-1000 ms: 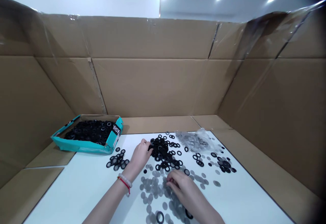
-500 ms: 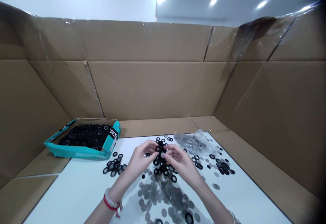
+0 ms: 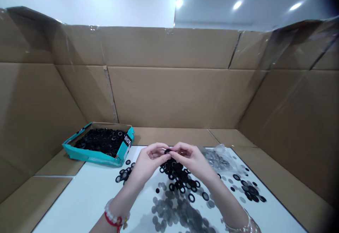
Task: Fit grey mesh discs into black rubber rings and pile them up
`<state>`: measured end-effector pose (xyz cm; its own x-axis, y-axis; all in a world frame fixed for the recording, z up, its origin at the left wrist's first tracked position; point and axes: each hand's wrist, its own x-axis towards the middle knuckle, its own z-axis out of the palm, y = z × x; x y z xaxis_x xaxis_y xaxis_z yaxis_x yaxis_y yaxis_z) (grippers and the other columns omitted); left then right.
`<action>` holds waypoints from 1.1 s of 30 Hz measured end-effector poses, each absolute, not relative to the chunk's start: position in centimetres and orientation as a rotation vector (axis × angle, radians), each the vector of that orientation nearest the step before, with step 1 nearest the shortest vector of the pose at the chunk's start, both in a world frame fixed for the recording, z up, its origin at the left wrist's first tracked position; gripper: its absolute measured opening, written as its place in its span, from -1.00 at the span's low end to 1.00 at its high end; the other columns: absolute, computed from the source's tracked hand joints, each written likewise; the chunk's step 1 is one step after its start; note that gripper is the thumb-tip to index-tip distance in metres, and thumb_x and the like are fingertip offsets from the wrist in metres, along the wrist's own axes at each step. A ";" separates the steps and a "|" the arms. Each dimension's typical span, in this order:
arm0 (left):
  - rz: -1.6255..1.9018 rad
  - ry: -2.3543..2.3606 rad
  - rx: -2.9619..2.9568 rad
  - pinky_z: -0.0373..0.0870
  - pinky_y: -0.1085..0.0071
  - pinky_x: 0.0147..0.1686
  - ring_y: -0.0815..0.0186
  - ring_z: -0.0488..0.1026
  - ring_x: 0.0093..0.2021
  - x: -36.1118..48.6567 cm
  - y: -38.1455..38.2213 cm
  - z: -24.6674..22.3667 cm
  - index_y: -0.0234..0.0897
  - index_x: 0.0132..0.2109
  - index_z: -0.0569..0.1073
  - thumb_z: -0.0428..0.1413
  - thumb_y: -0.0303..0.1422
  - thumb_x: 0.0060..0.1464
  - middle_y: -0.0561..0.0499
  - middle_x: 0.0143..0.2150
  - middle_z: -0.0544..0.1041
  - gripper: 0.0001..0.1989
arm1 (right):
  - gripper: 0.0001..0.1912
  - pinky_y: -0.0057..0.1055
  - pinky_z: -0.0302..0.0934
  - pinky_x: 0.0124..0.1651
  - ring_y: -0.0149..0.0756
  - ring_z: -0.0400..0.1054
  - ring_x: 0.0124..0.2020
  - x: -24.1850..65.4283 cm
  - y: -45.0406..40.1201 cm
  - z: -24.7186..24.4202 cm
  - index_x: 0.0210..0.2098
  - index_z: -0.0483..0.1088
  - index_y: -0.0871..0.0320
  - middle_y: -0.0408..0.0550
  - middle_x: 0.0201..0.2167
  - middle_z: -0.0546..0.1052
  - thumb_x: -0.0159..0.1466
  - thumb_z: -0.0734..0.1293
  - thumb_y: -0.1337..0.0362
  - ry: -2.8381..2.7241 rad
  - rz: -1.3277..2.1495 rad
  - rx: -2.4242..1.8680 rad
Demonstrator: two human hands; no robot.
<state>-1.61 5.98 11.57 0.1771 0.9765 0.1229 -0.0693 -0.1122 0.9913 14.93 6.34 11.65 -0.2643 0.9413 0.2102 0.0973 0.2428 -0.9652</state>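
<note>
Smooth brown cardboard walls (image 3: 169, 97), mostly matt with glossy clear tape along the upper edge, crinkled shiny see-through plastic bag (image 3: 218, 158), smooth white tabletop (image 3: 90, 194), dark rings (image 3: 176, 171) looking like matt rubber or plastic, teal box (image 3: 92, 155) of smooth card

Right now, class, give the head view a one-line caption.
Left hand and right hand meet at a small black piece over piled black rings, with grey discs in the foreground.
</note>
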 end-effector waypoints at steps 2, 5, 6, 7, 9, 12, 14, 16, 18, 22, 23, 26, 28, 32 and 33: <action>1.202 1.001 1.290 0.40 0.44 -0.24 0.33 0.47 -0.31 -2.1 6.1 11.8 -0.29 -0.29 0.51 0.31 -0.29 -0.17 0.02 -0.39 0.55 -0.73 | -0.69 -0.46 0.11 -0.40 -0.40 0.23 -0.49 14.4 6.5 11.8 -0.47 0.37 0.17 -0.17 -0.52 0.41 0.14 0.38 0.04 -1.594 1.169 -1.002; 1.262 1.022 1.177 0.41 0.45 -0.23 0.33 0.48 -0.30 -2.5 6.2 11.8 -0.29 -0.26 0.49 0.33 -0.29 -0.21 0.03 -0.39 0.56 -0.68 | -0.63 -0.47 0.04 -0.43 -0.42 0.15 -0.53 13.7 6.4 12.0 -0.53 0.28 0.16 -0.24 -0.59 0.30 0.13 0.36 -0.01 -1.556 1.218 -1.010; 1.285 1.026 1.144 0.41 0.45 -0.22 0.33 0.49 -0.29 -2.5 6.2 11.8 -0.29 -0.26 0.48 0.34 -0.29 -0.22 0.03 -0.38 0.56 -0.67 | -0.62 -0.47 0.02 -0.43 -0.42 0.13 -0.53 13.5 6.3 12.0 -0.53 0.27 0.15 -0.24 -0.60 0.27 0.13 0.36 -0.02 -1.543 1.222 -1.013; 1.305 1.027 1.119 0.41 0.45 -0.22 0.33 0.49 -0.28 -2.4 6.3 11.7 -0.29 -0.26 0.47 0.34 -0.30 -0.22 0.03 -0.37 0.56 -0.66 | -0.61 -0.47 0.01 -0.43 -0.42 0.11 -0.52 13.3 6.2 12.0 -0.54 0.26 0.15 -0.24 -0.60 0.25 0.13 0.36 -0.03 -1.533 1.220 -1.016; 1.346 1.025 1.091 0.42 0.46 -0.22 0.33 0.50 -0.28 -2.2 6.4 11.5 -0.29 -0.26 0.45 0.33 -0.30 -0.21 0.03 -0.37 0.56 -0.67 | -0.61 -0.47 -0.02 -0.44 -0.42 0.08 -0.53 13.1 6.1 11.9 -0.54 0.25 0.15 -0.24 -0.60 0.22 0.14 0.34 -0.03 -1.527 1.210 -1.018; 1.400 1.043 1.084 0.41 0.48 -0.23 0.35 0.49 -0.29 -1.8 6.5 11.2 -0.28 -0.26 0.43 0.32 -0.32 -0.20 0.05 -0.38 0.55 -0.68 | -0.63 -0.47 -0.03 -0.46 -0.41 0.05 -0.52 12.8 5.8 11.6 -0.52 0.25 0.15 -0.24 -0.59 0.20 0.17 0.33 -0.01 -1.512 1.165 -1.028; 1.409 1.057 1.101 0.41 0.49 -0.24 0.36 0.49 -0.30 -1.6 6.6 11.2 -0.28 -0.28 0.42 0.32 -0.34 -0.21 0.06 -0.39 0.54 -0.68 | -0.64 -0.47 -0.02 -0.45 -0.41 0.07 -0.52 12.8 5.6 11.4 -0.52 0.25 0.15 -0.24 -0.59 0.20 0.18 0.32 0.01 -1.493 1.116 -1.037; 1.402 1.052 1.114 0.40 0.50 -0.25 0.37 0.48 -0.32 -1.4 6.5 11.2 -0.28 -0.30 0.42 0.32 -0.35 -0.22 0.07 -0.41 0.53 -0.70 | -0.66 -0.47 -0.01 -0.45 -0.41 0.08 -0.52 12.8 5.4 11.4 -0.51 0.25 0.16 -0.23 -0.59 0.21 0.19 0.32 0.04 -1.479 1.085 -1.046; 1.400 1.025 1.092 0.39 0.51 -0.26 0.38 0.46 -0.32 -1.3 6.4 11.1 -0.28 -0.31 0.42 0.32 -0.34 -0.20 0.08 -0.41 0.51 -0.71 | -0.68 -0.47 0.00 -0.45 -0.41 0.09 -0.52 12.9 5.3 11.4 -0.51 0.25 0.16 -0.23 -0.59 0.22 0.21 0.32 0.06 -1.481 1.084 -1.052; 1.367 0.928 0.989 0.36 0.52 -0.25 0.39 0.43 -0.29 -1.2 6.2 10.9 -0.29 -0.30 0.43 0.31 -0.32 -0.16 0.07 -0.37 0.49 -0.72 | -0.70 -0.47 0.02 -0.44 -0.39 0.10 -0.49 13.1 5.3 11.6 -0.50 0.26 0.15 -0.21 -0.56 0.25 0.22 0.30 0.09 -1.494 1.128 -1.045; 1.363 0.921 0.984 0.35 0.52 -0.25 0.39 0.43 -0.28 -1.1 6.1 10.9 -0.29 -0.30 0.43 0.31 -0.31 -0.15 0.07 -0.37 0.48 -0.72 | -0.71 -0.47 0.02 -0.44 -0.39 0.11 -0.49 13.1 5.3 11.6 -0.50 0.26 0.14 -0.21 -0.55 0.25 0.22 0.30 0.09 -1.495 1.133 -1.046; 1.414 0.994 1.068 0.35 0.53 -0.25 0.39 0.43 -0.28 -0.9 6.0 11.2 -0.27 -0.32 0.41 0.29 -0.34 -0.13 0.08 -0.37 0.47 -0.76 | -0.70 -0.46 0.01 -0.44 -0.39 0.09 -0.50 13.1 5.0 11.9 -0.51 0.25 0.14 -0.21 -0.57 0.23 0.23 0.28 0.09 -1.507 1.098 -1.067; 1.473 1.062 1.147 0.35 0.54 -0.25 0.38 0.43 -0.27 -0.7 5.9 11.4 -0.26 -0.35 0.39 0.27 -0.37 -0.12 0.09 -0.38 0.46 -0.80 | -0.71 -0.45 0.01 -0.43 -0.39 0.08 -0.50 13.0 4.8 12.1 -0.51 0.24 0.15 -0.22 -0.57 0.21 0.24 0.27 0.12 -1.525 1.014 -1.083; 1.515 1.053 1.208 0.36 0.54 -0.26 0.37 0.44 -0.27 -0.4 5.8 11.7 -0.26 -0.37 0.38 0.25 -0.37 -0.10 0.09 -0.39 0.44 -0.83 | -0.72 -0.44 0.02 -0.40 -0.39 0.10 -0.48 13.0 4.4 12.5 -0.53 0.22 0.15 -0.21 -0.56 0.21 0.25 0.26 0.17 -1.548 0.889 -1.088; 1.517 1.043 1.197 0.37 0.55 -0.26 0.37 0.44 -0.28 -0.4 5.8 11.7 -0.26 -0.37 0.39 0.25 -0.37 -0.10 0.09 -0.39 0.45 -0.82 | -0.72 -0.44 0.02 -0.40 -0.39 0.10 -0.49 13.0 4.4 12.5 -0.53 0.21 0.15 -0.21 -0.56 0.22 0.25 0.26 0.18 -1.544 0.903 -1.081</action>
<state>-0.39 5.77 11.68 -0.1138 0.9707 0.2114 -0.1500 -0.2271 0.9622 13.02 4.37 12.54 -0.0961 0.9469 0.3068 0.1966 0.3202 -0.9267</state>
